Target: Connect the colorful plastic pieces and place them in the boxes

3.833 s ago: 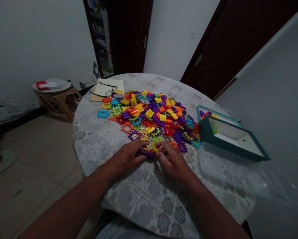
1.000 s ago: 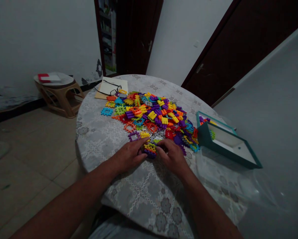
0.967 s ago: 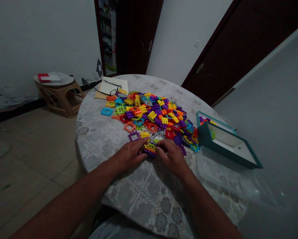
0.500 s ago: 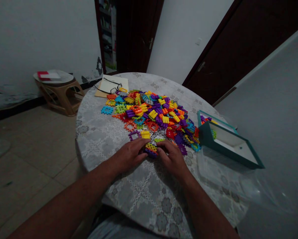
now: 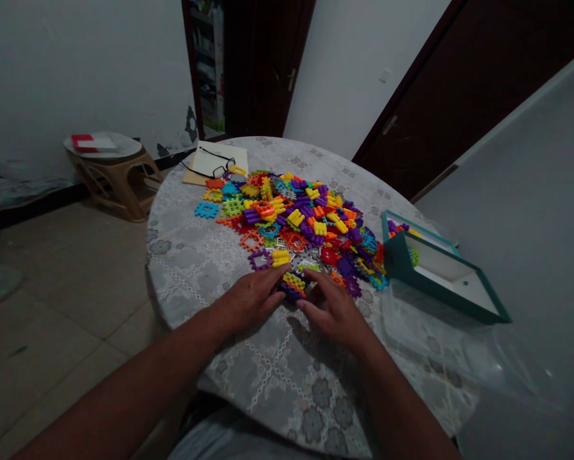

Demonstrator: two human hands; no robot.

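Note:
Between my hands is a small block of joined plastic building pieces (image 5: 294, 285), with yellow, orange and purple rows. My left hand (image 5: 254, 299) grips its left side, thumb low and fingers on the upper edge. On the other side, my right hand (image 5: 332, 308) curves around the block with thumb and forefinger at its right edge. Some of the block is hidden by the fingers. Just beyond it lie a set of yellow pieces (image 5: 281, 258) and a purple square frame piece (image 5: 260, 259). A large heap of colourful interlocking pieces (image 5: 306, 214) spreads behind them.
A patterned cloth covers the round table (image 5: 186, 281). Glasses (image 5: 218, 171) rest on a notebook (image 5: 239, 155) at the back left. At right are a teal box (image 5: 444, 291) and clear plastic packaging (image 5: 430, 332). A stool (image 5: 119, 182) stands beyond the table's left side.
My right thumb and fingers have spread slightly and shifted lower along the block's right edge. The block is turned a little; my left hand keeps nearly the same place.

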